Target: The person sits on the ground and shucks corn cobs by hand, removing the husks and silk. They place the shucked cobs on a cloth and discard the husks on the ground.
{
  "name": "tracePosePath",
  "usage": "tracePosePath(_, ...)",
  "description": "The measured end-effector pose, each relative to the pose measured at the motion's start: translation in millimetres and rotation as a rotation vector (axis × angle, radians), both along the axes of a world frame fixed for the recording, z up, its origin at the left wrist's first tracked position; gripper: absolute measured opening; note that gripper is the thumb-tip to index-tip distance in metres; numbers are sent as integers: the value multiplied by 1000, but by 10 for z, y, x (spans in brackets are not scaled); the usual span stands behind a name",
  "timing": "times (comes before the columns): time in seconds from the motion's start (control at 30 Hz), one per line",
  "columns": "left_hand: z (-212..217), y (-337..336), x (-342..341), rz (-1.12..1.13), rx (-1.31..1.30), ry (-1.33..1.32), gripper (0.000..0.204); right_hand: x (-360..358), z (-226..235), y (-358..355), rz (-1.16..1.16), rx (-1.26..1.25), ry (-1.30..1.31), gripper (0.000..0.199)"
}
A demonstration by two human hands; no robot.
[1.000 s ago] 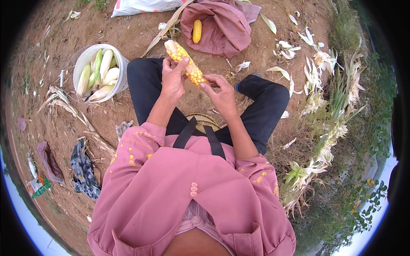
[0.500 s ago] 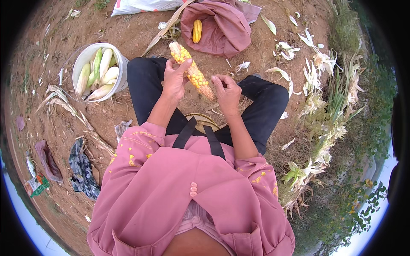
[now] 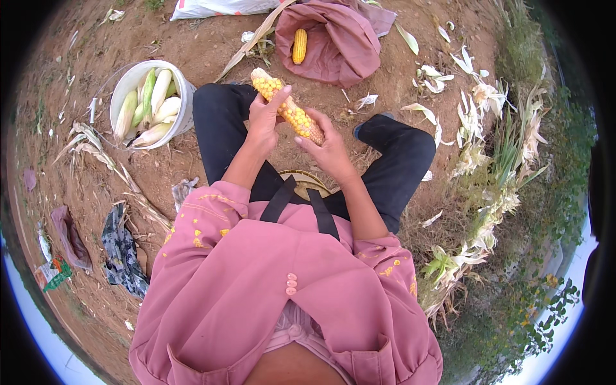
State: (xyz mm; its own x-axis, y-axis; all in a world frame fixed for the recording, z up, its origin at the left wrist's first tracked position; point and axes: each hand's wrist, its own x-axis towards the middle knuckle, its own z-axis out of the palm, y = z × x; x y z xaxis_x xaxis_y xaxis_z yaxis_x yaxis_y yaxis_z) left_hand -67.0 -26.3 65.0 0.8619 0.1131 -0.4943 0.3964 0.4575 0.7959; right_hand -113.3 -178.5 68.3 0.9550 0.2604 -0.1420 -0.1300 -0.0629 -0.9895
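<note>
Head view: the left hand [image 3: 266, 115] wraps the yellow corn cob [image 3: 287, 107] near its upper end, the right hand [image 3: 328, 149] pinches its lower end, above the lap. White bucket [image 3: 183, 102] stands left, bare dirt between.

We look straight down from our head, close over our lap; the bucket [image 3: 149, 102] sits at ten o'clock, the cloth [image 3: 333, 45] at twelve.
</note>
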Motion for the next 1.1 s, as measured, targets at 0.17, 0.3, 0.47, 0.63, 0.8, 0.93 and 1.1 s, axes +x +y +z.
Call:
tracePosePath(0.17,18,-8,-3,-6,-291,-154,30,24,26,-36,-54,308,238,59)
tracePosePath(0.3,-8,-19,8,-29,-347,-187,28,-1,-131,39,-116,84,-94,52)
tracePosePath(0.47,-7,-8,-6,-4,-310,-173,28,26,-169,20,-224,88,-59,26)
tracePosePath(0.63,-21,-5,-23,-30,-257,-165,27,52,-110,-17,-348,-70,-145,14)
tracePosePath(0.8,-12,44,-37,-103,-345,-195,25,144,-346,-292,-502,-134,171,28)
tracePosePath(0.93,12,42,-59,-206,-382,-206,23,146,-428,-272,-402,0,272,43)
tracePosePath(1.1,26,-27,-113,-233,-430,-177,26,246,-241,20,-388,164,150,41)
